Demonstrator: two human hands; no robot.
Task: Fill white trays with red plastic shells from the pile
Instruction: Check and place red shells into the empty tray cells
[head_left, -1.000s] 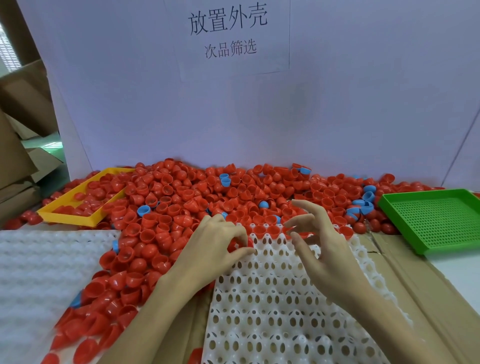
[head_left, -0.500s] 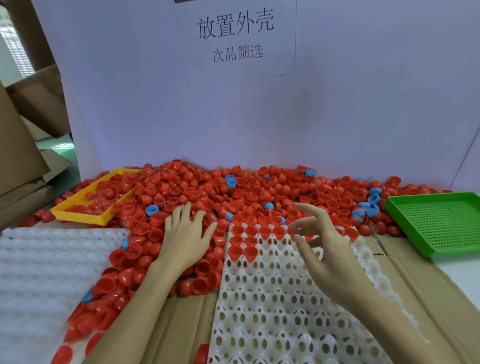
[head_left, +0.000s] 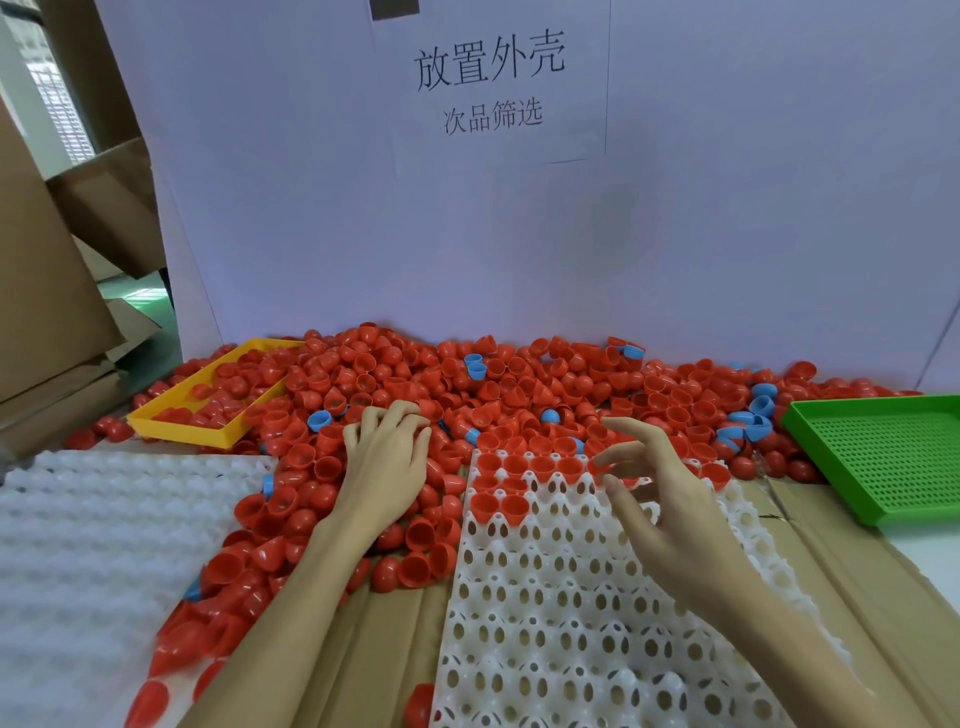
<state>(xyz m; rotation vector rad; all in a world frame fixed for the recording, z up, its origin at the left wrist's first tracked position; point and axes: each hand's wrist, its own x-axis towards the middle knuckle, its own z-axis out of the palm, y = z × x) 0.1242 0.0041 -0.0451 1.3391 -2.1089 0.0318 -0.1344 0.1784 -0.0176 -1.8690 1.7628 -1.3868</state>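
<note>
Leftmost, cardboard boxes are leaning along the upper left edge of the frame, and a white tray is lying empty of shells across the lower left. Just above it, a yellow tray is sitting at the left rim of the pile, with a few red shells lying inside it. The pile itself is spreading across the middle of the frame against a white wall, with blue shells scattered through the red ones.

Left of centre, the left hand is lying palm down on the pile, its fingers curling into the shells; whether it is grasping one I cannot tell. To its right, a second tray is running from the pile's near edge down to the bottom centre of the frame, resting on flat cardboard. Red shells are sitting open side up in its top rows, and the rows below are standing empty.

Right of centre, the right hand is hovering over the tray's upper right part, fingers spread and loose, gripping nothing. A sign with Chinese characters is hanging on the wall at top centre. Far right, a green tray is sitting beside the pile's right end.
</note>
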